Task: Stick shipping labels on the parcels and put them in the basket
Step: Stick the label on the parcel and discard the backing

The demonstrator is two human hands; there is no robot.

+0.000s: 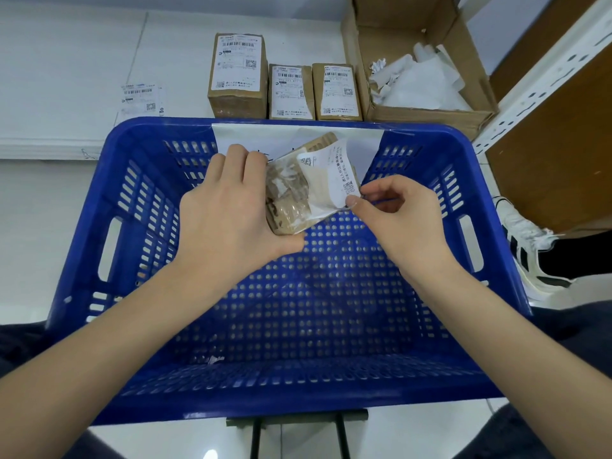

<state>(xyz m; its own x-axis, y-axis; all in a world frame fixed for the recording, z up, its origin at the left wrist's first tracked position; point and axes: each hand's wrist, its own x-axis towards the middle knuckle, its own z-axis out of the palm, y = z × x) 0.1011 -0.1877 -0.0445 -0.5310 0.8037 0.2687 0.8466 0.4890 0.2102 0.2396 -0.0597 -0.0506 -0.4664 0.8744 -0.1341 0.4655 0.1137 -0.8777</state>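
**While label is half-stuck: parcel held over basket**

While held above the blue perforated plastic basket (pixel 139 226), the small clear-wrapped brown parcel (pixel 286 197) carries a white printed shipping label (pixel 334 175), its lower edge curling free. Basket floor below is open. Left hand (pixel 228 210) grips the parcel's left side; right hand (pixel 402 215) pinches the label's corner.

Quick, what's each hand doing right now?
Left hand: grips the parcel.
Right hand: pinches the label corner.
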